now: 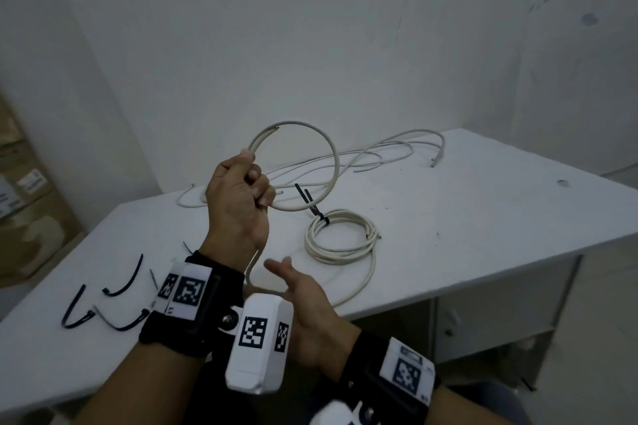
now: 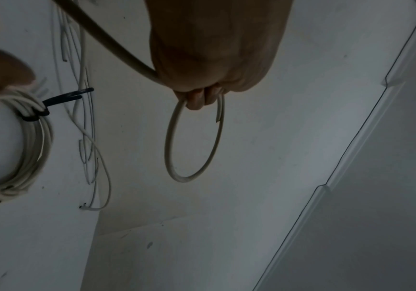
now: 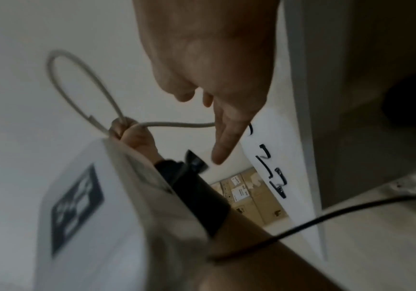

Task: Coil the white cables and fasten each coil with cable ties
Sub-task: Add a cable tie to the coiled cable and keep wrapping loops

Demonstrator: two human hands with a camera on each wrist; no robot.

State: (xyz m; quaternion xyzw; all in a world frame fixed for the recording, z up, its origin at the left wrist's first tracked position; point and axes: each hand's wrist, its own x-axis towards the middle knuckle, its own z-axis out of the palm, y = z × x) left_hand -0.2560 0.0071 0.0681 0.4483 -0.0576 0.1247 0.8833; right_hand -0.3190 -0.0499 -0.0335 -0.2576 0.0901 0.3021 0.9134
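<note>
A white table [image 1: 483, 203] stands against bare white walls [image 1: 310, 28], cardboard boxes [image 1: 24, 190] stacked at left.

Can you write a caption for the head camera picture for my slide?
Left hand grips a single loop of white round cable above the white table; open right hand waits below.

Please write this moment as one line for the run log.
left hand: grips first cable loop, raised | right hand: open below, holds nothing | tied coil: on table | spare cable ties: table, left
</note>
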